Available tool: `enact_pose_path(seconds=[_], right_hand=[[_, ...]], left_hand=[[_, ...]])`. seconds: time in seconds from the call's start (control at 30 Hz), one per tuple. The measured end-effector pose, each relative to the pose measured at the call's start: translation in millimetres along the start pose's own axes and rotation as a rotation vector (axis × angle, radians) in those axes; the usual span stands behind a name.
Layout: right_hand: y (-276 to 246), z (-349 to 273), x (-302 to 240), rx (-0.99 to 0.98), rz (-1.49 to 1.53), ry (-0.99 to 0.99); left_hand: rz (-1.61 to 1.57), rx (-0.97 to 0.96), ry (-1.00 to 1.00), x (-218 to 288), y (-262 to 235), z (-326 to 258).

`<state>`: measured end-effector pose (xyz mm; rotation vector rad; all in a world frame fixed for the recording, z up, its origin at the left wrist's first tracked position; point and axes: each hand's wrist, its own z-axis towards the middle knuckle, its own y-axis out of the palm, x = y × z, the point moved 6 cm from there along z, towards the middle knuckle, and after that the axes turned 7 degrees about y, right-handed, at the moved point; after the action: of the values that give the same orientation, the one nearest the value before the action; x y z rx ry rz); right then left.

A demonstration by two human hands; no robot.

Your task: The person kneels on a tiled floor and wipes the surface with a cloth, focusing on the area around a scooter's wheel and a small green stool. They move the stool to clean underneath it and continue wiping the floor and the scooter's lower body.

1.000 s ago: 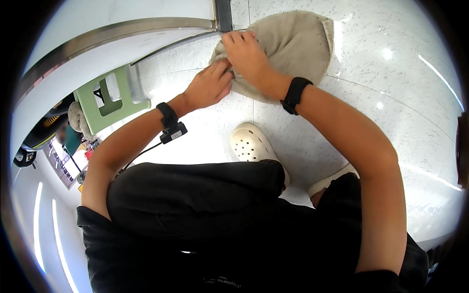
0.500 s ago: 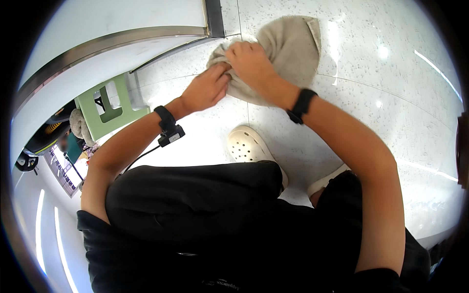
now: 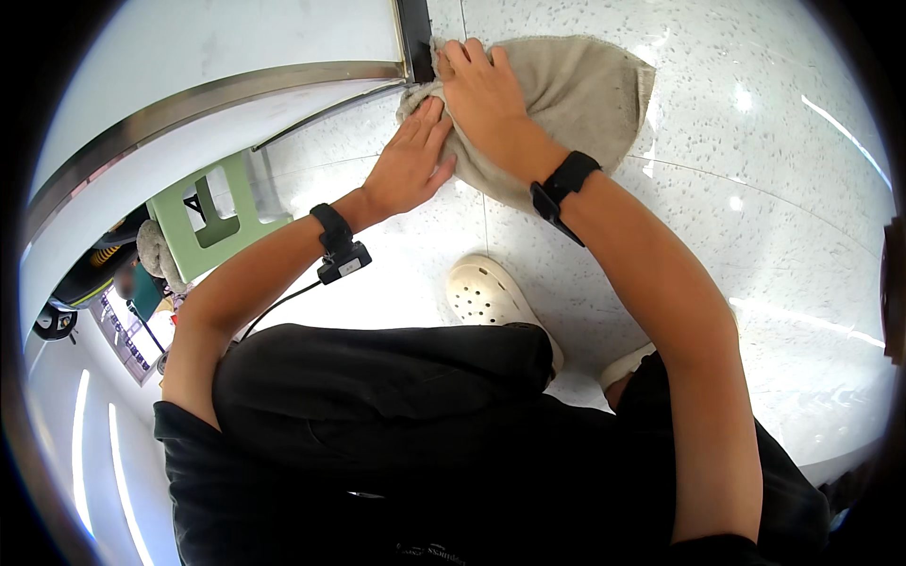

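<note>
A grey-beige cloth (image 3: pixel 585 94) lies spread on the speckled white floor, bunched at its left end against the foot of a dark corner post (image 3: pixel 415 38). My right hand (image 3: pixel 483 99) presses on the bunched part beside the post, its fingers curled over the fabric. Lower and to the left, my left hand (image 3: pixel 408 158) has its fingers stretched out, with the fingertips touching the cloth's left edge and the thumb apart. Folds of the cloth hide part of what lies under both hands.
A white panel with a metal trim strip (image 3: pixel 274 77) runs along the upper left. Below it stands a light green plastic stool (image 3: pixel 179 241) with a grey fluffy item (image 3: pixel 156 250) beside it. My cream clog (image 3: pixel 486 291) is on the floor below the cloth.
My right hand has moved up towards the post, carrying the cloth's bunched part along. The cloth's far end has shifted right and spread wider. The left hand's fingers have straightened.
</note>
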<state>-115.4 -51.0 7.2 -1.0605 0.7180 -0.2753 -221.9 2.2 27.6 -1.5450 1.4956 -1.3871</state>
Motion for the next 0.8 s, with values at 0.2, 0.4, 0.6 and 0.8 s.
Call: enact_pose_path(seconds=[0.2,0.4,0.6,0.8], right_hand=[[-5.1,-4.2,-9.6,-0.116,0.096,-0.053],[-6.9,-10.2,-9.8,-0.135,0.085,-0.090],[-7.1,-36.0,-20.0,-0.196,0.156,-0.190],[-13.0,-62.6,-39.5,-0.122,0.086,-0.114]], left_hand=[[-0.058,0.026,-0.007,4.9,2.2,-0.3],[-0.004,0.006,0.038,6.1,5.0,-4.2],[-0.092,-0.109,0.097,19.2,10.4,-29.3],[-0.038,-0.163,0.178,26.8,14.0,-51.1]])
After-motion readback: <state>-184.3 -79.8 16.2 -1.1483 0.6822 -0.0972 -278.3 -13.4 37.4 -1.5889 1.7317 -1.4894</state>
